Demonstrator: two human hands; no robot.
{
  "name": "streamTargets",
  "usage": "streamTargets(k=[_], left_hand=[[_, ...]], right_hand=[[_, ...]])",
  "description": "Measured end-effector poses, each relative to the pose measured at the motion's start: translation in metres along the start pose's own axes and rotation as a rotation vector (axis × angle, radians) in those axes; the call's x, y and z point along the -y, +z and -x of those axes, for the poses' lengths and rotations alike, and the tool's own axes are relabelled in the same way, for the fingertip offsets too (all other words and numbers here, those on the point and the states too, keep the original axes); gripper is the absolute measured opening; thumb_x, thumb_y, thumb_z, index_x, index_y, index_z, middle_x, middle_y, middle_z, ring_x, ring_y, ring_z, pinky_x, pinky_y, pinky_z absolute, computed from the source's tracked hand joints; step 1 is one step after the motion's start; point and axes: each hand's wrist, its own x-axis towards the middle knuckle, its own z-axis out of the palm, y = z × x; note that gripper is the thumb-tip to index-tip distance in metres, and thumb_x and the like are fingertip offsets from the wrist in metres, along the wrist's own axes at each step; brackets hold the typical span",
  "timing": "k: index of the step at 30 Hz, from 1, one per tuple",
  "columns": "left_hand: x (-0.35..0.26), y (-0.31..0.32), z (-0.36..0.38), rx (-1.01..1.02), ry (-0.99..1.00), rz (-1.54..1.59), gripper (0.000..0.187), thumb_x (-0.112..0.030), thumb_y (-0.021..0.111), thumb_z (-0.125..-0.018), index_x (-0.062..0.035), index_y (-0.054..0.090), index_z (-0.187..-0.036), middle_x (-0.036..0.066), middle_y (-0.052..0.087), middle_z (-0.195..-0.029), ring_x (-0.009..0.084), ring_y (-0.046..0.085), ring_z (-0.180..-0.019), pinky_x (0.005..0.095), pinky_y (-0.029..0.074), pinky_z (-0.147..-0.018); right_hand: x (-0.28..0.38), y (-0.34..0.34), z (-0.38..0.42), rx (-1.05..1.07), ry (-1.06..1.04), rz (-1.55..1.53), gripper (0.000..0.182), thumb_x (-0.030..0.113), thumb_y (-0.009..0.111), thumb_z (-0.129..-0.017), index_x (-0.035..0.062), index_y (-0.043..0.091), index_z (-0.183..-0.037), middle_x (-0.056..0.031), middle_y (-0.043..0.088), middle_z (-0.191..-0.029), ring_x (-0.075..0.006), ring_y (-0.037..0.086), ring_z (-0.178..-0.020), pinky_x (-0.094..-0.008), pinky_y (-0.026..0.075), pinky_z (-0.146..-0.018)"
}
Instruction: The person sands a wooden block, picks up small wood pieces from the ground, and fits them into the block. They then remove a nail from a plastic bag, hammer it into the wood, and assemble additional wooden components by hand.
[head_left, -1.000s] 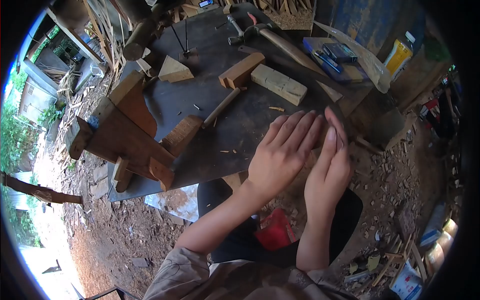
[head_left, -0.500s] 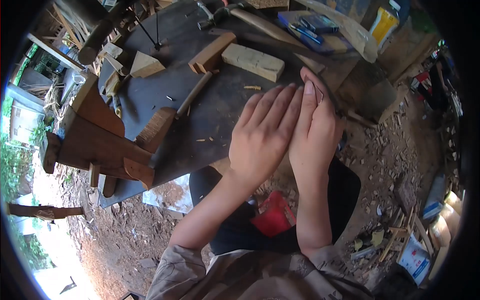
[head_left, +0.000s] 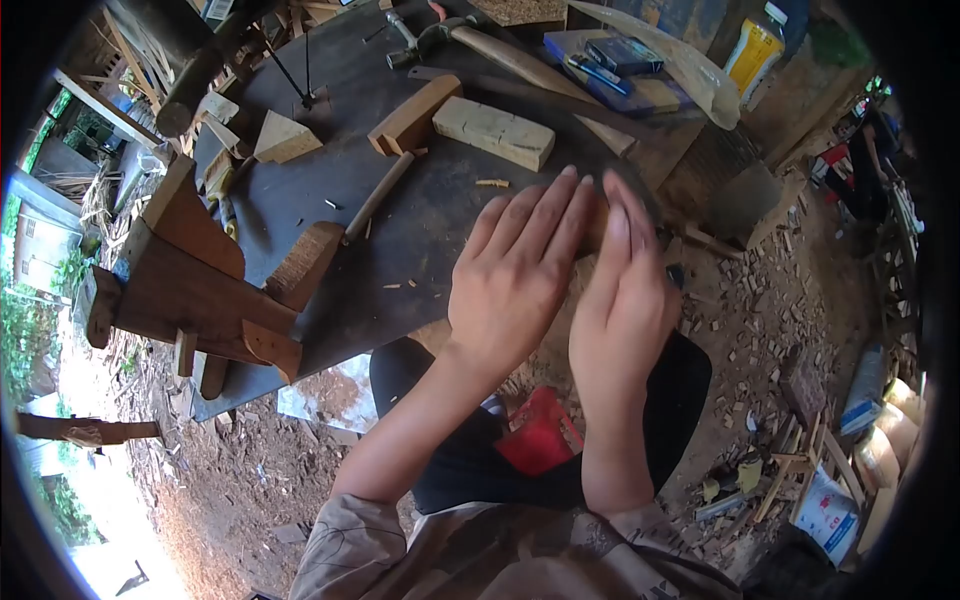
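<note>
My left hand (head_left: 515, 265) hovers over the near right part of the dark table (head_left: 420, 240), palm down, with its fingers stretched out. Beside it, my right hand (head_left: 622, 305) is turned edge-on, its fingers straight and thumb up. A narrow gap separates the two hands, and a brown surface shows through it; I cannot make out what that is. Neither hand shows a grip on anything. Just beyond the fingertips lie a pale wooden block (head_left: 495, 132) and a browner, shaped wood piece (head_left: 415, 115). A round wooden stick (head_left: 380, 198) rests to their left.
A hammer (head_left: 520, 62) lies at the back, near a blue pen (head_left: 600, 74) and a small dark box (head_left: 625, 55). A yellow-labelled bottle (head_left: 752, 55) stands at back right. A jointed wooden frame (head_left: 205, 285) overhangs the left edge. Wood chips (head_left: 740, 340) cover the ground.
My hands were pressed together and have parted slightly, opening a gap between the fingers. The view has shifted a little; the things on the table lie as before.
</note>
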Motion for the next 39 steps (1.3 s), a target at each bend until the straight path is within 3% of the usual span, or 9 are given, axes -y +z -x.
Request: streamTargets(k=[2,5,9,10,14,17,22,33,39], left_hand=[[0.000,-0.001,-0.001,-0.003,-0.017,0.013,0.049,-0.015,0.072,-0.091,-0.0069,0.073,-0.140,0.008,0.073,-0.144,0.0264,0.071,-0.128,0.0422,0.052,-0.113],[0.001,-0.003,0.000,-0.003,-0.019,0.035,0.060,-0.015,0.080,-0.084,-0.0097,0.072,-0.144,0.008,0.073,-0.146,0.0284,0.070,-0.130,0.0437,0.051,-0.115],[-0.001,-0.009,-0.001,0.064,-0.029,0.062,0.085,-0.011,0.089,-0.071,-0.0134,0.065,-0.152,0.007,0.068,-0.153,0.0292,0.067,-0.134,0.0465,0.051,-0.116],[-0.002,-0.009,-0.001,0.063,-0.027,0.057,0.086,-0.011,0.089,-0.070,-0.0137,0.065,-0.153,0.006,0.068,-0.153,0.0291,0.067,-0.135,0.0468,0.051,-0.116],[-0.002,-0.006,0.001,0.058,-0.021,0.037,0.089,-0.010,0.091,-0.067,-0.0143,0.066,-0.152,0.005,0.068,-0.153,0.0294,0.067,-0.134,0.0471,0.051,-0.115],[-0.002,-0.006,0.001,0.057,-0.022,0.042,0.089,-0.009,0.091,-0.067,-0.0144,0.066,-0.152,0.005,0.069,-0.152,0.0291,0.067,-0.133,0.0468,0.051,-0.115],[-0.003,-0.006,0.000,0.040,-0.025,0.038,0.085,-0.009,0.090,-0.069,-0.0143,0.068,-0.150,0.005,0.070,-0.150,0.0287,0.068,-0.132,0.0464,0.052,-0.114],[-0.002,-0.009,-0.002,0.083,0.010,0.021,0.071,-0.002,0.080,-0.078,-0.0070,0.067,-0.148,0.010,0.070,-0.147,0.0279,0.068,-0.130,0.0447,0.051,-0.113],[-0.002,-0.003,-0.003,0.036,-0.015,0.051,0.076,-0.007,0.088,-0.072,-0.0125,0.071,-0.146,0.009,0.072,-0.145,0.0305,0.069,-0.132,0.0460,0.051,-0.115]], right_hand=[[-0.001,0.007,-0.012,0.064,0.054,0.016,0.037,0.018,0.048,-0.119,-0.0033,0.068,-0.143,-0.0248,0.074,-0.138,-0.0400,0.074,-0.126,-0.0431,0.060,-0.102],[0.001,-0.003,0.008,0.036,0.015,0.007,0.036,0.017,0.055,-0.115,-0.0023,0.067,-0.143,-0.0254,0.074,-0.136,-0.0485,0.069,-0.129,-0.0538,0.057,-0.108],[-0.013,-0.040,0.034,0.031,0.130,-0.391,0.037,0.008,0.050,-0.117,-0.0066,0.064,-0.148,-0.0236,0.075,-0.139,-0.0374,0.075,-0.127,-0.0426,0.059,-0.107],[-0.020,-0.043,0.034,-0.023,0.089,-0.396,0.035,0.004,0.051,-0.117,-0.0080,0.067,-0.145,-0.0217,0.075,-0.141,-0.0292,0.075,-0.127,-0.0380,0.058,-0.107],[-0.034,-0.038,0.032,-0.090,0.090,-0.343,0.026,0.002,0.067,-0.109,-0.0056,0.076,-0.133,-0.0195,0.077,-0.136,-0.0264,0.077,-0.121,-0.0370,0.062,-0.101],[-0.029,-0.034,0.028,-0.064,0.083,-0.275,0.026,0.001,0.068,-0.108,-0.0027,0.077,-0.132,-0.0186,0.078,-0.133,-0.0264,0.079,-0.118,-0.0369,0.064,-0.096],[-0.028,-0.031,0.030,0.029,-0.098,-0.024,0.036,0.007,0.071,-0.105,-0.0014,0.073,-0.140,-0.0216,0.075,-0.137,-0.0387,0.071,-0.132,-0.0482,0.058,-0.108],[-0.021,-0.040,0.028,0.089,-0.119,-0.034,0.032,0.007,0.063,-0.109,-0.0051,0.070,-0.139,-0.0233,0.074,-0.137,-0.0424,0.070,-0.131,-0.0498,0.057,-0.108],[-0.026,-0.027,0.014,0.088,-0.057,-0.123,0.031,0.007,0.062,-0.110,-0.0030,0.071,-0.138,-0.0219,0.075,-0.137,-0.0403,0.071,-0.131,-0.0494,0.057,-0.109]])
